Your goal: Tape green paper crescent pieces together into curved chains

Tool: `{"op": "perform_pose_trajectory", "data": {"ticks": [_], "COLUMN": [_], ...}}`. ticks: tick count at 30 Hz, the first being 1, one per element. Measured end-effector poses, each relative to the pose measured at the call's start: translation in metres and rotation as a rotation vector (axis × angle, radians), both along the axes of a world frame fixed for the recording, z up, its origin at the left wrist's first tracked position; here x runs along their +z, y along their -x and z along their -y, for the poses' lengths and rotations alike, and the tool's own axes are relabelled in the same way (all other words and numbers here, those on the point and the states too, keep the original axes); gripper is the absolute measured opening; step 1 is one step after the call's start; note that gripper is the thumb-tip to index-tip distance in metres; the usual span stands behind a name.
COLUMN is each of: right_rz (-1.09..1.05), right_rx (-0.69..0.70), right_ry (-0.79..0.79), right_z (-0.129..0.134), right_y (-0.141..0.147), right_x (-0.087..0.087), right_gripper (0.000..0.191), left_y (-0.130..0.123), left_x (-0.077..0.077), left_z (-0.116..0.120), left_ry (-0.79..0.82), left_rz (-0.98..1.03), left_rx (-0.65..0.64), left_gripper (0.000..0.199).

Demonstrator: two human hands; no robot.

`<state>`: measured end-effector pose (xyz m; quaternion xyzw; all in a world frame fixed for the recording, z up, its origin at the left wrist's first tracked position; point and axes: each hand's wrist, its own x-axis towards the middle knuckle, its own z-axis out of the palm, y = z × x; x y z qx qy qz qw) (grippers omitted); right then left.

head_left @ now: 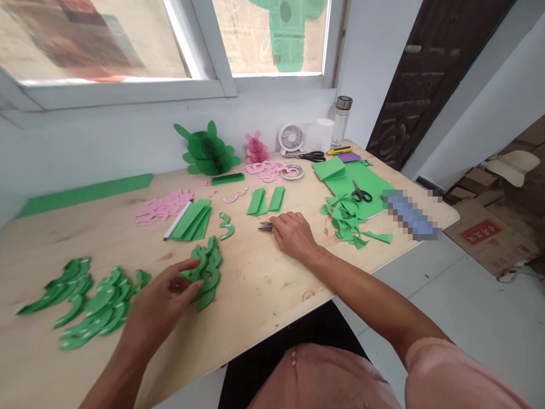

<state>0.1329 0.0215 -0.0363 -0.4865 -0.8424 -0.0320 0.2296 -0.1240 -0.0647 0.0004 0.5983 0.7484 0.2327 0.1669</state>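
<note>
My left hand (157,304) is at the near left of the wooden table, its fingers apart and touching the edge of a stack of curved green paper cutouts (207,272). More curved green cutouts (96,304) lie in rows to the left of that hand. My right hand (293,236) rests on the tabletop (264,272) further right. Small metal snips (266,226) stick out from under its fingers, and their handles are hidden by the hand.
Green paper scraps (344,218) and black-handled scissors (361,194) lie on a green sheet at right. Pink cutouts (162,207), green folded strips (191,220), paper honeycomb ornaments (206,149), a small fan (291,138) and a bottle (340,120) stand along the window wall.
</note>
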Motion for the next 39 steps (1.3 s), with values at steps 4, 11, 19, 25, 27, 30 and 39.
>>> {"op": "perform_pose_trajectory", "data": {"ticks": [4,11,19,25,27,30,39], "right_rz": [0.000,-0.020,-0.031,-0.036,-0.063,-0.161,-0.784], "right_rx": [-0.009,0.007,0.004,0.000,-0.001,0.013,0.255], "right_ry": [-0.013,-0.042,-0.071,-0.082,-0.076,-0.041,0.824], "right_z": [-0.001,0.000,-0.002,-0.002,-0.002,-0.001,0.015], "right_y": [0.000,-0.001,-0.002,-0.002,-0.002,-0.001,0.013], "right_x": [-0.001,-0.002,-0.003,-0.006,-0.006,-0.001,0.035], "right_gripper": [0.020,0.021,0.022,0.024,0.025,0.026,0.027], "left_y": [0.001,0.001,0.010,0.011,0.012,0.006,-0.060], "left_x": [0.002,-0.003,-0.008,-0.003,-0.003,0.000,0.014], "left_z": [0.006,0.010,0.022,0.036,0.038,0.038,0.028], "left_ry": [-0.080,-0.083,-0.070,-0.158,-0.164,-0.169,-0.398], "left_rz": [0.045,0.193,0.477,0.763,0.828,0.901,0.407], "left_rx": [0.006,-0.028,0.001,0.064,0.068,0.049,-0.229], "left_gripper": [0.041,0.045,0.049,0.046,0.044,0.042,0.045]}}
